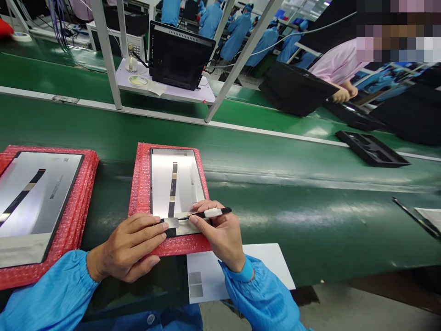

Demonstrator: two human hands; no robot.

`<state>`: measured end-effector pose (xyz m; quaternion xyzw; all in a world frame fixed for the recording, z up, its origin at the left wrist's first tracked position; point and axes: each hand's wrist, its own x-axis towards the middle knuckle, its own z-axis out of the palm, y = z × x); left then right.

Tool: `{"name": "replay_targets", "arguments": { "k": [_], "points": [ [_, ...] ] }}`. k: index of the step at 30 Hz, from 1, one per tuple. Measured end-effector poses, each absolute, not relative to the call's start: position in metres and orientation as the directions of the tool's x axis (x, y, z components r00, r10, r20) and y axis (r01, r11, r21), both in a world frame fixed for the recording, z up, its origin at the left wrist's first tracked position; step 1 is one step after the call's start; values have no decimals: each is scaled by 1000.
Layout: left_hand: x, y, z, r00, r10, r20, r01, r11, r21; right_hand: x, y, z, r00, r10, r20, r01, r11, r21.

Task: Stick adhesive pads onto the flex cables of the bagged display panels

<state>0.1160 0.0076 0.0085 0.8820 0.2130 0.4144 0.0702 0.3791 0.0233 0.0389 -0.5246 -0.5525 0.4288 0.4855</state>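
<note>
A rectangular display panel (174, 184) lies with its silvery back upward on a red bubble-wrap pad (135, 202), and a black and gold tape strip (172, 189) runs down its middle. My left hand (129, 246) rests at the panel's near edge, with its fingertips on a black and silver tape end (170, 225). My right hand (220, 234) holds slim black tweezers (210, 213) with a white grip, their tip over that silver piece. A second panel (34, 202) lies to the left on stacked red bubble wrap (86, 193).
A green conveyor belt (310, 216) runs across the view. A white sheet (237, 271) lies under my right wrist, and a black tray (372, 149) sits at right. Beyond, a monitor (179, 55) stands on a shelf, a pink-sleeved co-worker (336, 64) handles a black panel, and blue-clad workers stand behind.
</note>
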Motion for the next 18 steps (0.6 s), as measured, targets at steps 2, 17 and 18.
{"name": "replay_targets", "arguments": {
  "k": [2, 17, 18],
  "points": [
    [115, 8, 9, 569, 438, 696, 321, -897, 303, 379, 23, 39, 18, 996, 83, 164, 79, -983],
    [116, 8, 7, 582, 429, 691, 322, -902, 289, 378, 22, 37, 21, 995, 98, 205, 91, -975],
    [116, 8, 7, 582, 432, 689, 324, -900, 291, 378, 22, 37, 22, 995, 95, 205, 89, -975]
  ]
}}
